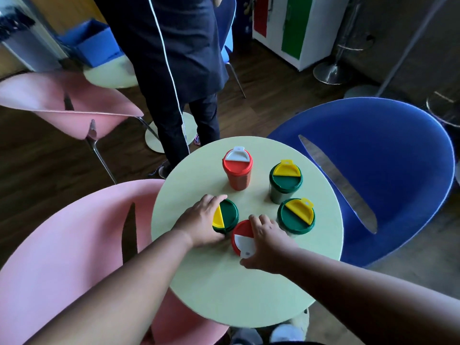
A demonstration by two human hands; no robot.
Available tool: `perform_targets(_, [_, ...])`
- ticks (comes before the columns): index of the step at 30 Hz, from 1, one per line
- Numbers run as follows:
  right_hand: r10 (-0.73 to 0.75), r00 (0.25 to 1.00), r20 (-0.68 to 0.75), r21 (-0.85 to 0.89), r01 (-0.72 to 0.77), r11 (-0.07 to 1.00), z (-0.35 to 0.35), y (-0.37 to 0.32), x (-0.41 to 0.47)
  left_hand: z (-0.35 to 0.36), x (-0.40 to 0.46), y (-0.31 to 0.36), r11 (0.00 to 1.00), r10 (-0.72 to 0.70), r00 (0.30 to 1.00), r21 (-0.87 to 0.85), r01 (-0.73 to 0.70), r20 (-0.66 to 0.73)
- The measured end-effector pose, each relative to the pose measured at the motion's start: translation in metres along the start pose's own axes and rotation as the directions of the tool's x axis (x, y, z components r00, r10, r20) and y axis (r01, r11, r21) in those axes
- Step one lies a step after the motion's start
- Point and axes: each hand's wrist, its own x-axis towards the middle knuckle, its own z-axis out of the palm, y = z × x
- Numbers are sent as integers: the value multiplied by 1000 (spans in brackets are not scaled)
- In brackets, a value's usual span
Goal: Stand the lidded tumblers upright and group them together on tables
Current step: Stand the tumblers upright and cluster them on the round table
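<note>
Both hands (199, 222) (267, 245) round two tumblers (227, 215) (242, 235) — cup bodies hidden.

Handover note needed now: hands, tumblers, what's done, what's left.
Left hand: grip around the near green-lidded tumbler.
Right hand: grip around the near red-lidded tumbler.
All five stand upright on the round table: far red tumbler, two more green-lidded ones at right.
Done: all standing.
Left: the ring is loose; likely bring the two held tumblers and the others closer together.
</note>
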Motion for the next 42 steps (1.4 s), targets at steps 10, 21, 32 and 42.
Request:
perform_targets(10, [-12,1000,-5,18,12,1000,7,5,-5,5,0,-3,998,47,998,-30,-48,-40])
perform_targets(21, [14,1000,4,36,-14,999,7,3,-5,0,-4,-7,996,80,997,45,-80,0])
perform_targets(32, [-53,954,-296,49,70,996,-52,30,-17,-34,14,13,968,252,961,39,-249,-116])
perform_targets(42, [286,950,-122,266,-247,932,-76,111,8,6,34,129,974,205,979,96,-205,4])
